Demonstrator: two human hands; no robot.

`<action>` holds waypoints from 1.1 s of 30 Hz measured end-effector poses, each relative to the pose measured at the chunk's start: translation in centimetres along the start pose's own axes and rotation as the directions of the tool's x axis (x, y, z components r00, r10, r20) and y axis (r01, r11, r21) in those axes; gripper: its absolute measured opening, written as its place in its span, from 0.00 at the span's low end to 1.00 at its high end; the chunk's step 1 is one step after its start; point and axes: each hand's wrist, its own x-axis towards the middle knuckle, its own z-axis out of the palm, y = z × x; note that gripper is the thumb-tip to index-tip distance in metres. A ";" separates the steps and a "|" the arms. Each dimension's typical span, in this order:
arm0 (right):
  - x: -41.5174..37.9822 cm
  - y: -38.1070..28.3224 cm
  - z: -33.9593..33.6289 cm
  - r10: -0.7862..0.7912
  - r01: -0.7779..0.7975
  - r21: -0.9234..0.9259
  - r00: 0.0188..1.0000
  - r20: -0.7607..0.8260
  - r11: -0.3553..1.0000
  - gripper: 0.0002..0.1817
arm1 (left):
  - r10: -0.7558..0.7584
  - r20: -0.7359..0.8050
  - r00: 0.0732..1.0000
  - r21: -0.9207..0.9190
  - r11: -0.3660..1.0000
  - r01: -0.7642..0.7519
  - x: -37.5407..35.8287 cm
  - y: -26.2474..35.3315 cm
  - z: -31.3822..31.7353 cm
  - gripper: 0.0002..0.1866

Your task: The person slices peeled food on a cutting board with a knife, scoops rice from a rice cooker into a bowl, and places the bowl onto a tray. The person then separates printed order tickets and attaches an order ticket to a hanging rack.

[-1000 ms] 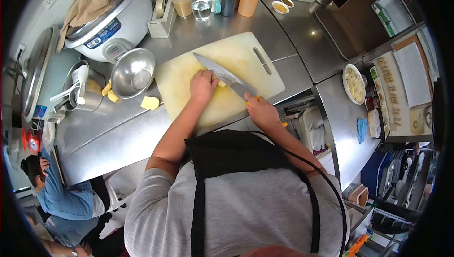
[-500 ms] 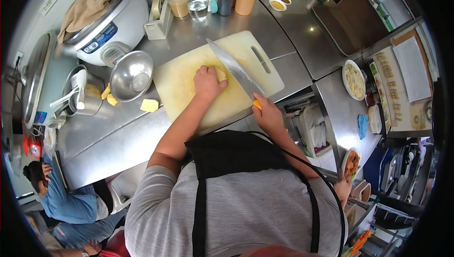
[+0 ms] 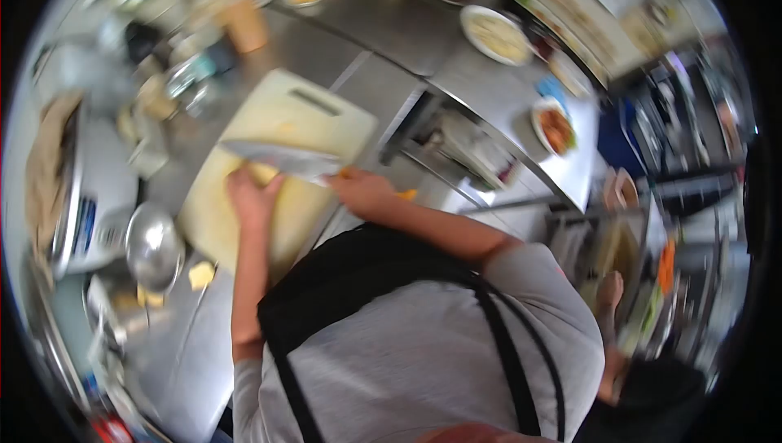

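My left hand [image 3: 254, 197] holds a pale yellow piece of food [image 3: 265, 172] down on the cutting board [image 3: 287, 216], its fingers curled round the piece and partly covering it. In my right hand [image 3: 360, 193] is the handle of a large kitchen knife [image 3: 277, 155]. The blade lies across the board just beyond the piece, tip to the left, close to my left fingertips. Yellow smears mark the board around them. The picture is blurred by motion.
Left of the board are a steel bowl [image 3: 155, 246] and a yellow block [image 3: 201, 275]. Blurred bottles and cups crowd the back left. On the right-hand counter sit a white dish of pale food [image 3: 497, 35] and a dish of reddish food [image 3: 555, 131]. Another person's hand [image 3: 609, 290] shows at right.
My view has turned, swinging the board leftward in the picture. The reddish dish, earlier at another person's hand, now sits on the right-hand counter. Both my hands keep their hold.
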 end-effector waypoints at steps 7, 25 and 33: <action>-1.5 -1.0 -0.8 -0.115 0.113 -0.030 0.990 -0.075 0.993 0.16 | 0.185 -0.110 0.977 -0.054 0.980 -0.191 -2.0 -1.4 0.6 0.17; -0.9 -2.4 0.8 -0.225 0.159 -0.273 0.946 -0.232 0.949 0.19 | 0.272 -0.094 0.958 -0.049 0.960 -0.277 -2.1 -1.5 -0.6 0.15; -0.9 -3.4 0.6 -0.195 0.127 -0.283 0.955 -0.225 0.951 0.20 | 0.275 -0.086 0.958 -0.040 0.960 -0.279 -2.5 -2.0 -0.2 0.15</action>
